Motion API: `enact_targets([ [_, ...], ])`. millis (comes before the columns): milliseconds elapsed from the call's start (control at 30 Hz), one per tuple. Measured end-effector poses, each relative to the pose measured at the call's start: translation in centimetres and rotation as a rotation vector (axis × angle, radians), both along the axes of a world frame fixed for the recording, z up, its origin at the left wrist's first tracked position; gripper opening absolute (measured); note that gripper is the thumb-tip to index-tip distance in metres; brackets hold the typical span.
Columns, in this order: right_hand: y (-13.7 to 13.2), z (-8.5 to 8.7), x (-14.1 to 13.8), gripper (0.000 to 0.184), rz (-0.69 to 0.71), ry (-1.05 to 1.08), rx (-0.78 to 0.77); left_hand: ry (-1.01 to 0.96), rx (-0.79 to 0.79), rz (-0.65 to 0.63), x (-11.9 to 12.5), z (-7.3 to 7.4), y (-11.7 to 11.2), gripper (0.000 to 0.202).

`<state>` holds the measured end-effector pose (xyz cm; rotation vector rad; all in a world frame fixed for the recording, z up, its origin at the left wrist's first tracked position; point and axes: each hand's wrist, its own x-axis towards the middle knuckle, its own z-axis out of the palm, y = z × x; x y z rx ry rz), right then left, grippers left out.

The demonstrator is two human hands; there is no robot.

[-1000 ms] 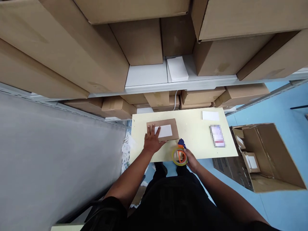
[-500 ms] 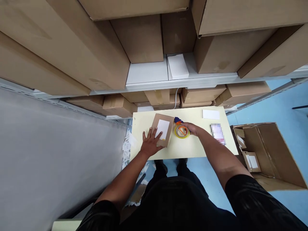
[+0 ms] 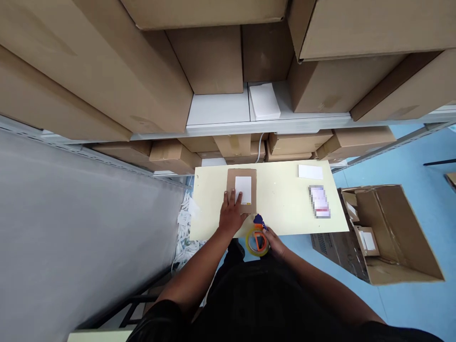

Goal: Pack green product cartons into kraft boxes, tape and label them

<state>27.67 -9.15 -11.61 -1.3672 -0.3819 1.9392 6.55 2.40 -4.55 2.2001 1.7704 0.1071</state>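
Note:
A small cardboard box [image 3: 231, 179] with a white label [image 3: 243, 185] on top lies on the cream table [image 3: 281, 199]. My left hand [image 3: 231, 213] rests on the box's near left part, fingers spread over the label's edge. In my right hand [image 3: 273, 241] is a tape dispenser [image 3: 258, 240] with a blue head, an orange core and a roll of clear yellowish tape. It sits at the table's front edge, just nearer to me than the box's near right corner. My fingers wrap round its right side.
On the table's right lie a white card [image 3: 310, 172] and a phone-like blurred item [image 3: 319, 202]. A large open carton [image 3: 409, 228] holding small boxes stands on the floor at right. Shelves [image 3: 221, 128] packed with cardboard boxes run behind. A grey wall [image 3: 89, 228] is at left.
My right hand has brought the tape dispenser from the box's right side toward me, to the table's front edge. The box has turned straighter under my left hand.

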Motion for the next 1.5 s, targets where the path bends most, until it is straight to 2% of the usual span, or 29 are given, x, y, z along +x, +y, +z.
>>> enact_targets([
  [67,1.0,0.1,-1.2,0.056,-0.052,0.065,-0.037,-0.072,0.019,0.031,1.4,-0.4,-0.7,0.087],
  [133,3.9,0.2,-0.8,0.055,-0.065,0.088,-0.069,-0.132,0.016,0.027,2.2,-0.6,-1.8,0.084],
  [200,8.0,0.5,1.0,0.049,-0.049,0.008,-0.096,-0.160,-0.009,-0.034,2.0,-0.5,-2.8,0.080],
  [267,12.2,0.8,3.5,0.041,0.024,-0.093,-0.123,-0.155,-0.032,-0.142,0.8,-0.1,-3.0,0.075],
  [367,17.7,1.4,6.8,0.037,0.202,-0.191,-0.085,-0.079,0.010,-0.247,-2.0,1.0,-1.1,0.076],
  [433,20.3,1.6,7.9,0.037,0.336,-0.212,-0.056,0.013,0.069,-0.218,-3.7,1.4,1.1,0.090],
  [500,21.8,1.6,8.2,0.039,0.434,-0.204,-0.046,0.078,0.083,-0.170,-4.6,1.2,3.0,0.098],
  [567,22.1,1.3,8.0,0.041,0.454,-0.196,-0.028,0.115,0.078,-0.121,-4.8,0.5,4.2,0.094],
  [667,19.8,0.7,7.3,0.046,0.324,-0.217,0.032,0.135,0.083,-0.072,-4.3,-0.6,4.3,0.087],
  [800,12.3,0.5,5.3,0.056,0.113,-0.166,0.078,0.126,0.082,-0.052,-3.8,-0.9,3.8,0.087],
  [933,4.3,0.8,1.4,0.054,0.023,-0.068,0.019,0.131,0.069,-0.009,-2.4,-0.2,3.5,0.086],
  [1000,2.7,0.8,-0.7,0.051,-0.015,0.009,-0.041,0.145,0.064,0.033,-1.2,0.3,2.8,0.085],
  [1033,2.7,0.6,-1.5,0.051,-0.032,0.043,-0.078,0.149,0.062,0.057,-0.7,0.5,2.3,0.084],
  [1133,5.9,0.2,-2.2,0.055,-0.088,0.057,-0.134,0.144,0.040,0.078,0.0,1.5,0.5,0.080],
  [1200,9.9,0.1,-1.1,0.056,-0.093,-0.028,-0.089,0.126,0.005,-0.005,-0.6,2.1,-0.4,0.078],
  [1267,14.2,0.4,0.8,0.053,0.000,-0.149,-0.053,0.115,-0.022,-0.149,-1.9,2.4,-0.5,0.077],
  [1333,18.1,1.1,2.7,0.047,0.157,-0.240,-0.022,0.120,-0.017,-0.266,-3.3,2.4,0.1,0.083],
  [1433,22.3,2.1,4.6,0.041,0.355,-0.319,-0.019,0.154,0.018,-0.279,-4.5,1.8,1.7,0.100],
  [1500,23.6,2.4,5.1,0.041,0.402,-0.342,-0.017,0.167,0.022,-0.237,-4.5,1.2,2.3,0.105],
])
